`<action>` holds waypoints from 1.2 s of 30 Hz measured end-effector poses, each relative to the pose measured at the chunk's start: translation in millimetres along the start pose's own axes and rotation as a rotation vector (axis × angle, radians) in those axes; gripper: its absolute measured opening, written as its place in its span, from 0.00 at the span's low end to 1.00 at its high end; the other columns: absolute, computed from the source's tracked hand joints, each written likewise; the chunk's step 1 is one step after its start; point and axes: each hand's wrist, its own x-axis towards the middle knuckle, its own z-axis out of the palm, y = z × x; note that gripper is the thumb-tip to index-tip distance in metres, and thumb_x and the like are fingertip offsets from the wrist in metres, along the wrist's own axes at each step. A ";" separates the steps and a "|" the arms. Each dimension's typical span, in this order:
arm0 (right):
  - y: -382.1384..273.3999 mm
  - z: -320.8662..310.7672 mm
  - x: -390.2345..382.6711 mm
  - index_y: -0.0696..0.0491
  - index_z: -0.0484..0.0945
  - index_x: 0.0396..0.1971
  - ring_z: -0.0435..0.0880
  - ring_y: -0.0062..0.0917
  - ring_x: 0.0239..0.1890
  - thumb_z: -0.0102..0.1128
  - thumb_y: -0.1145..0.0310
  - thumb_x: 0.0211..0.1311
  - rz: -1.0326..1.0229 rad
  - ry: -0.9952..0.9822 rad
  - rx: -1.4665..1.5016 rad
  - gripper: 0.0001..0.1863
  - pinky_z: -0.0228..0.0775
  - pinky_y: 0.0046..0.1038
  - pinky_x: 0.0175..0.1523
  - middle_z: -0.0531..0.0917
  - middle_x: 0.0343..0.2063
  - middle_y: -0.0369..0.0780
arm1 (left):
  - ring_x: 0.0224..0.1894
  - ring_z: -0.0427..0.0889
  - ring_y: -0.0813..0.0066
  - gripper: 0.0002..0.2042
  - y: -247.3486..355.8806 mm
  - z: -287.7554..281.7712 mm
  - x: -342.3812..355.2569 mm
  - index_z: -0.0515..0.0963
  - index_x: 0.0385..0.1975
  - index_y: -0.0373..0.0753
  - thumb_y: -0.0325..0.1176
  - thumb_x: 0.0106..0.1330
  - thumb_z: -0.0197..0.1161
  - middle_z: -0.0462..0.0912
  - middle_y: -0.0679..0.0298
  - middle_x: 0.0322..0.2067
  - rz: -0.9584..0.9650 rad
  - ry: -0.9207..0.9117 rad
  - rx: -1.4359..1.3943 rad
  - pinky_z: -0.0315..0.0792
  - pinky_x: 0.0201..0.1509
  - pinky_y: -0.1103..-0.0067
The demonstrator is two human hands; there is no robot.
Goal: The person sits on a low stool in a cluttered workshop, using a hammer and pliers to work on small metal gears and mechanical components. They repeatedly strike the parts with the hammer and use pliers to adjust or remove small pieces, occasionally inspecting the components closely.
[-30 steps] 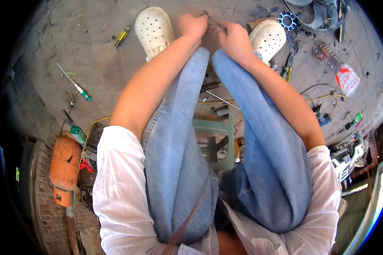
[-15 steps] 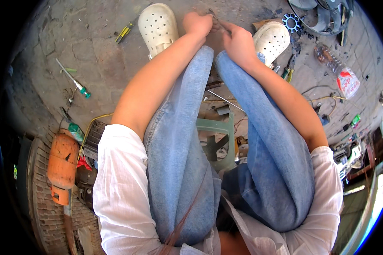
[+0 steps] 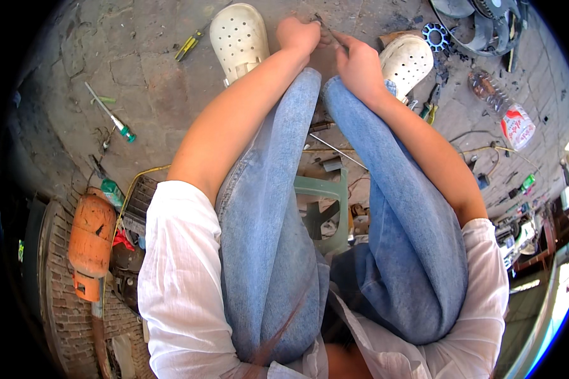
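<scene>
Between my white clogs, my left hand [image 3: 299, 35] is closed, its fingertips meeting a small, dark, thin piece [image 3: 322, 23] whose kind I cannot make out. My right hand [image 3: 360, 66] is closed too, thumb and fingers bent towards that same piece from the right. Most of what the fingers grip is hidden behind the hands. The left clog [image 3: 239, 38] is beside my left wrist, and the right clog [image 3: 408, 63] is just right of my right hand. Both forearms reach forward past my jeans-covered knees.
A yellow-handled tool [image 3: 187, 48] and a green-handled screwdriver [image 3: 110, 114] lie on the left. To the right are pliers [image 3: 431, 104], a plastic bottle [image 3: 506, 107], a dark toothed ring [image 3: 435, 37] and metal housing parts [image 3: 493, 28]. An orange gas cylinder [image 3: 91, 243] and a green stool [image 3: 325, 188] are nearer.
The whole view has shifted slightly, moving the hands and clogs a little to the right in the picture. Both hands keep nearly the same pose around the dark piece.
</scene>
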 end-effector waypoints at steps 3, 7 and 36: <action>2.2 1.7 -0.1 0.58 0.78 0.49 0.81 0.50 0.42 0.52 0.70 0.62 -0.007 0.005 -0.002 0.17 0.72 0.42 0.51 0.82 0.36 0.55 | 0.25 0.85 0.61 0.08 -0.1 1.2 0.6 0.77 0.30 0.20 0.23 0.63 0.57 0.82 0.48 0.27 0.004 0.012 -0.001 0.80 0.26 0.74; -3.0 3.3 0.4 0.59 0.80 0.47 0.81 0.50 0.42 0.52 0.70 0.61 0.049 0.014 0.048 0.16 0.73 0.41 0.50 0.82 0.36 0.56 | 0.24 0.85 0.60 0.08 -1.5 3.8 3.9 0.77 0.30 0.19 0.22 0.62 0.57 0.83 0.47 0.26 0.003 0.027 0.008 0.80 0.25 0.72; 0.3 -14.8 10.6 0.57 0.80 0.47 0.82 0.46 0.45 0.55 0.67 0.62 0.024 -0.032 -0.015 0.16 0.73 0.37 0.53 0.83 0.40 0.53 | 0.25 0.84 0.56 0.09 -1.9 1.0 13.6 0.75 0.32 0.20 0.24 0.62 0.56 0.81 0.47 0.27 -0.057 -0.044 -0.215 0.81 0.27 0.69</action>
